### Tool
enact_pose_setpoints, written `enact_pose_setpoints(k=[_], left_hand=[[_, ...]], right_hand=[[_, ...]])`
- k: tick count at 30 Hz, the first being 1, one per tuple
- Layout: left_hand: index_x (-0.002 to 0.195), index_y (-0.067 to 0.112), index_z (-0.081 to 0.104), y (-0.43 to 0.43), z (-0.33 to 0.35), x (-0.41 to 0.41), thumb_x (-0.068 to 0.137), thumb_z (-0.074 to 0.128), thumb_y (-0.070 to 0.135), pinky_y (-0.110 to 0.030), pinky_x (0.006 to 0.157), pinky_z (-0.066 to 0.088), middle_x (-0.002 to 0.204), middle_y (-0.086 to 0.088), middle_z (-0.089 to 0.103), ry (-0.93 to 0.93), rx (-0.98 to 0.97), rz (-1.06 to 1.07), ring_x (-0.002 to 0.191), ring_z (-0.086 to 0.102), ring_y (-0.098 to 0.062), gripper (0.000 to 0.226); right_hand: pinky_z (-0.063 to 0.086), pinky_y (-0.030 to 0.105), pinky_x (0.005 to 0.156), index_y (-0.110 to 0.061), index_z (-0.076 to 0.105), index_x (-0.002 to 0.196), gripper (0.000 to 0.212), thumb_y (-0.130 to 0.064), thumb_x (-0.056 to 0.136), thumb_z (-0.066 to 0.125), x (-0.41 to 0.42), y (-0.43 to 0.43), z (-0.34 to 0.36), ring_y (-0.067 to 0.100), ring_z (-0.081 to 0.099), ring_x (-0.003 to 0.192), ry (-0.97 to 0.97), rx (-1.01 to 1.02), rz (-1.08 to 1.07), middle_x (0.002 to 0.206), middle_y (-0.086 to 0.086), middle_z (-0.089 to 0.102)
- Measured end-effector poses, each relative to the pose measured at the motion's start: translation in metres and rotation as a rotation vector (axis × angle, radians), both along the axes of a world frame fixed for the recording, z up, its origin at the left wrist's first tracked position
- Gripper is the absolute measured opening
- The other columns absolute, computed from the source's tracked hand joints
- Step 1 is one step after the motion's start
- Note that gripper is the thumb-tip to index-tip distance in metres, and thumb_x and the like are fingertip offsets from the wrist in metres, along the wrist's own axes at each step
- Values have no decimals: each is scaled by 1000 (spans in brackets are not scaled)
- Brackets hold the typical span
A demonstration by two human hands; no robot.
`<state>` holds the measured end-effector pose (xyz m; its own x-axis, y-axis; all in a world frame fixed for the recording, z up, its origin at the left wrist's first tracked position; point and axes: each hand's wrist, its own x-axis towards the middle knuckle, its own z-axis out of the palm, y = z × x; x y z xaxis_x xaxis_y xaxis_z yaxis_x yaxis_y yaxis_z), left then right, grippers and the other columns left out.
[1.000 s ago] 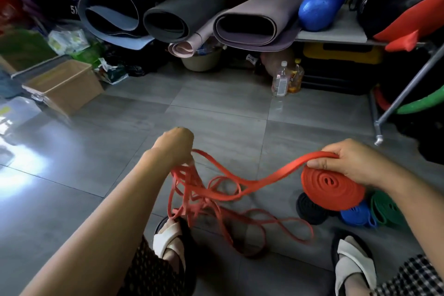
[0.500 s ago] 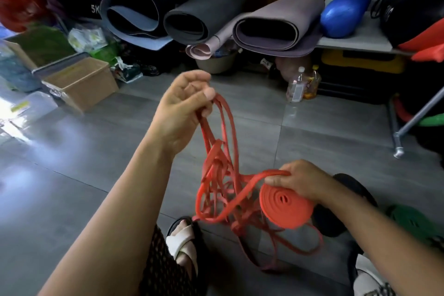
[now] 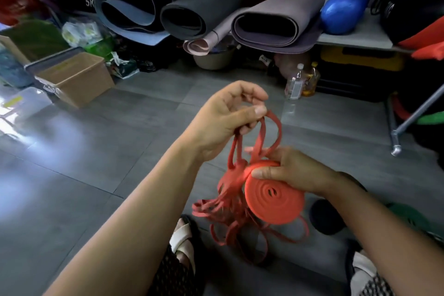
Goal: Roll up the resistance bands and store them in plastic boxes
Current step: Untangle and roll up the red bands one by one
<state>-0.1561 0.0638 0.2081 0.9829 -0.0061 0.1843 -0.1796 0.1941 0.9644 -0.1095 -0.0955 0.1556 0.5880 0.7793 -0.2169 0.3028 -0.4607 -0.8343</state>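
Low centre, my right hand [image 3: 295, 173] grips the red band [image 3: 274, 199] by its coiled rim. It's soft, springy rubber that would probably unwind if I let go. Above, my left hand [image 3: 225, 120] pinches its tangled loose loops. The box [image 3: 74, 79] sits at far left.

Orange-red coiled rubber resistance band [image 3: 274, 202]; grey tiled floor [image 3: 120, 146]; glossy blue oval ball [image 3: 344, 7]; tan rectangular plastic box [image 3: 77, 79]; black-and-white checked fabric [image 3: 374, 286]; white sandal straps [image 3: 181, 235].
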Motion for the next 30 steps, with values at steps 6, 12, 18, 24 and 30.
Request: enact_pose_setpoints(k=[6, 12, 18, 24, 30], left_hand=[[95, 10, 59, 46, -32, 7, 75, 59, -11, -16, 71, 44, 92, -1, 48, 8, 995, 263, 74, 51, -11, 28], [97, 8, 55, 44, -104, 6, 89, 49, 16, -35, 77, 48, 100, -16, 65, 432, 1367, 152, 92, 60, -34, 12], [85, 11, 47, 22, -22, 20, 95, 40, 5, -25, 50, 47, 63, -8, 52, 77, 384, 601, 49, 55, -14, 14], [89, 18, 57, 48, -39, 13, 89, 51, 9, -33, 66, 48, 89, -12, 66, 310, 1223, 542, 81, 64, -33, 10], [75, 16, 52, 38, -22, 12, 93, 48, 16, -21, 32, 39, 48, -4, 50, 442, 785, 483, 27, 45, -11, 19]], right_hand=[[48, 13, 64, -18, 68, 86, 19, -26, 70, 66, 7, -25, 19, 2, 65, 70, 224, 221, -109, 76, -6, 71], [49, 15, 59, -26, 71, 83, 56, -65, 43, 79, 17, -56, 38, 5, 61, 64, 205, 347, -46, 72, -4, 67], [49, 12, 60, -28, 74, 76, 16, -35, 61, 78, 21, -72, 39, 4, 65, 66, 101, 151, -132, 73, -6, 72], [47, 12, 61, -27, 71, 84, 51, -69, 56, 68, 26, -90, 40, 2, 64, 66, -33, 4, -142, 77, -4, 72], [46, 13, 61, -22, 69, 91, 28, -36, 67, 67, 28, -84, 31, 3, 63, 69, -15, -51, -230, 81, -1, 72]])
